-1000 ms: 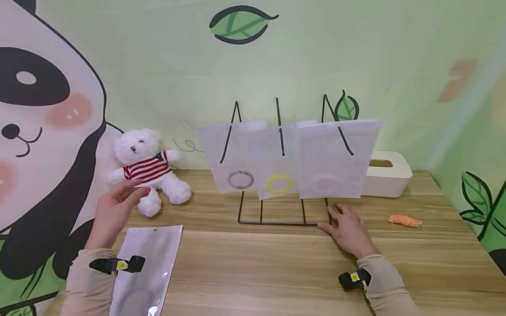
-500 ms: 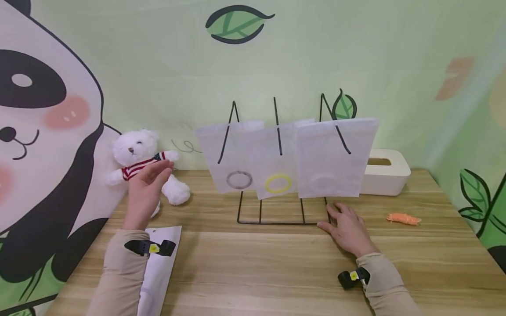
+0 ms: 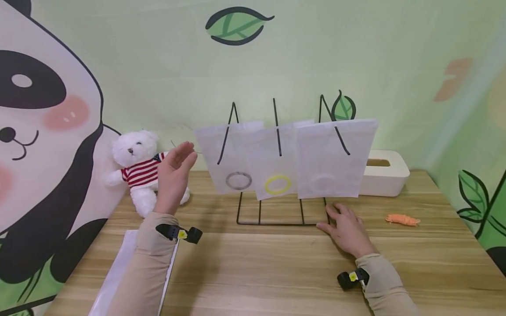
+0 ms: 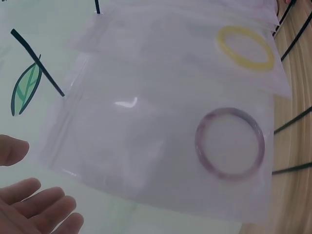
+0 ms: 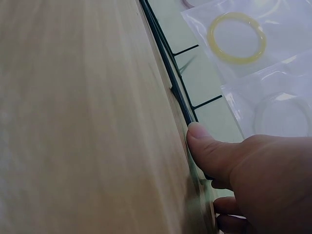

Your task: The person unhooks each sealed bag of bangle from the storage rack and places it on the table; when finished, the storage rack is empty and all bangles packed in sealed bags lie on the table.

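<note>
A black wire rack [image 3: 276,224] stands on the wooden table with three translucent zip bags hung on its prongs. The left bag [image 4: 136,136] holds a purplish-grey bangle [image 4: 197,146], the middle bag [image 3: 272,153] a yellow bangle [image 3: 277,176], and the right bag [image 3: 336,153] a pale one. My right hand [image 3: 349,230] grips the rack's front right corner, its thumb [image 5: 207,146] on the base wire. Raised in front of the teddy bear, my left hand [image 3: 174,177] holds nothing. Its fingers [image 4: 51,202] and thumb are apart, just left of the left bag.
A white teddy bear [image 3: 144,173] in a striped shirt sits at the back left. Another bag [image 3: 114,272] lies flat at front left, partly under my left sleeve. A white tissue box [image 3: 389,175] and an orange cord bundle [image 3: 402,220] are at the right.
My left hand has moved right and upward, from above the flat bag and past the bear toward the hanging bags. My right hand has stayed at the rack's corner.
</note>
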Demonstrator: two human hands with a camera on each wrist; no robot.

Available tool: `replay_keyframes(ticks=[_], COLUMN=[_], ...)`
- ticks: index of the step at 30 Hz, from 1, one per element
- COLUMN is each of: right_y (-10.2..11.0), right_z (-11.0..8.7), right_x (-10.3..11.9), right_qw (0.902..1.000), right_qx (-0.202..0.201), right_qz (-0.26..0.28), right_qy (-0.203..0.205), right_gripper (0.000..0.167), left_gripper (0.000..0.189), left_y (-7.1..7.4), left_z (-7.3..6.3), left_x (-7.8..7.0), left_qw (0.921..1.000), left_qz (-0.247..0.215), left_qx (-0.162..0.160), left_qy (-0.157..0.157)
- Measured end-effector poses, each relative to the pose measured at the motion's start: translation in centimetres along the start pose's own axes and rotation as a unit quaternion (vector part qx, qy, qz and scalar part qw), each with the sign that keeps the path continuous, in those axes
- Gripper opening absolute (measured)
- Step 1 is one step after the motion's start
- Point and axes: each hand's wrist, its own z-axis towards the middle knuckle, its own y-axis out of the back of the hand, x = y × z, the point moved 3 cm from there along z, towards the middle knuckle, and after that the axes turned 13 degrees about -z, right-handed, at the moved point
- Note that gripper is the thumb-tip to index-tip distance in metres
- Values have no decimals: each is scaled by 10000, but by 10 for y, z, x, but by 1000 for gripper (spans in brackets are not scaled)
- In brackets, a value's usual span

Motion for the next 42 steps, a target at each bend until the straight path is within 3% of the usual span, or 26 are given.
replay_keyframes(ticks=[13, 30, 42], right_y=[-2, -3, -3], right_z=[1, 0, 1], right_x=[1, 0, -1], right_qw=[10000, 10000, 10000], right_qx=[-17, -14, -39], right_qz=[-10, -5, -52], right_qy=[-11, -29, -38], right_gripper=[69, 69, 69], left_gripper=[49, 32, 35], left_y=[-15, -21, -24], left_z=[10, 16, 18], left_x=[-1, 1, 2], left_qw=[9994, 9988, 9997], left_qz=[-311, -8, -24], left_qx=[-180, -475, -254], left_qy=[6, -139, 31])
